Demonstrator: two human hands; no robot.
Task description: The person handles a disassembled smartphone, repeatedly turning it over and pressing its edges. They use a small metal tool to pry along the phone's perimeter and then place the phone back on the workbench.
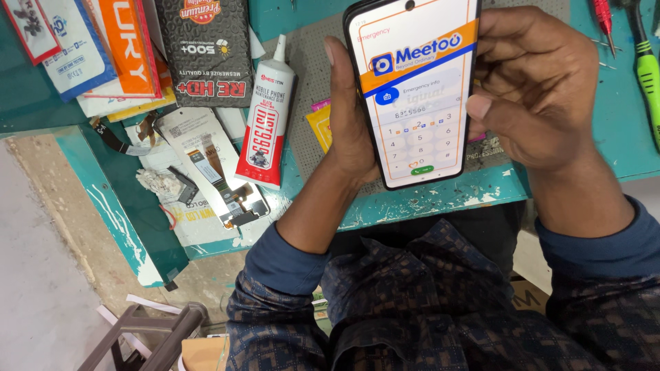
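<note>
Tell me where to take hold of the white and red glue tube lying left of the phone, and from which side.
Grip the glue tube across its flat red and white body, probably near the middle, coming from above. It lies flat on the teal bench, nozzle pointing away, with its long sides exposed. The left hand and phone sit close on one side, so close the fingers across the width.

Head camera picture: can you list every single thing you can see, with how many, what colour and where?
Phone: one, black frame, lit screen, held in both hands.
Glue tube: one, red and white, left of the phone.
Packets: several, orange, black, blue, top left.
Screen part: one, white, beside the tube.
Screwdrivers: two, red and green, far right.
Table: one, teal, chipped.
Left hand: grips the phone's left edge.
Right hand: thumb on the phone.
</note>
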